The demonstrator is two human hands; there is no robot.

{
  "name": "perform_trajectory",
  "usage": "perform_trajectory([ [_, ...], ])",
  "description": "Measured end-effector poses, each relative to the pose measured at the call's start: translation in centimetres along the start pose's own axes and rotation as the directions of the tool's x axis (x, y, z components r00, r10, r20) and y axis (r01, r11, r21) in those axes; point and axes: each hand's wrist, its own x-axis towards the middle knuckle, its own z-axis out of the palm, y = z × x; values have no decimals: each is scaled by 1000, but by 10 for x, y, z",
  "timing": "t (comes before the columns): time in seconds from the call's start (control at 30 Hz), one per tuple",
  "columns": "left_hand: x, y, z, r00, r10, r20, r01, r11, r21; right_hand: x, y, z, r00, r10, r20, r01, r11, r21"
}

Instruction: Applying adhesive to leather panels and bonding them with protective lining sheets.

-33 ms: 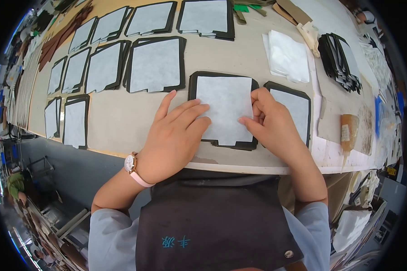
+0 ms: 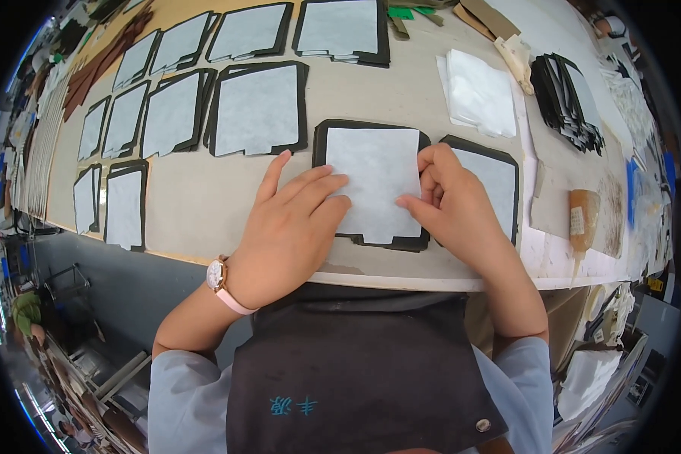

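A white sheet [image 2: 374, 163] with a tabbed lower edge lies over a slightly larger black panel [image 2: 320, 144], close to the table's front edge. My left hand [image 2: 291, 216] rests flat, fingers spread, with its fingertips on the sheet's left side. At the sheet's right edge, the fingers of my right hand [image 2: 452, 198] are curled and closed on it, the thumb lying on top; the exact grip underneath is hidden. Partly behind that hand is another black panel with a white sheet [image 2: 486, 181].
Rows of similar sheet-topped panels [image 2: 257, 110] fill the table's left and far side. Loose white sheets [image 2: 480, 94] lie at the upper right, beside a stack of black pieces [image 2: 560, 102]. A tan pointed bottle [image 2: 584, 219] lies farther right. The table's front edge [image 2: 401, 284] runs beneath my wrists.
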Motion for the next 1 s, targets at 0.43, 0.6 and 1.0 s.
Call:
perform_trajectory([
  [0.43, 30, 19, 3, 961, 217, 171, -192, 969, -155, -25, 1, -33, 909, 78, -409, 127, 883, 451],
  [0.6, 37, 17, 9, 931, 298, 213, -250, 942, -226, -32, 12, -32, 958, 74, -278, 47, 913, 406],
  [1.0, 41, 6, 6, 895, 386, 223, -249, 848, -468, -30, 23, -28, 970, -210, -121, 212, 977, 5],
])
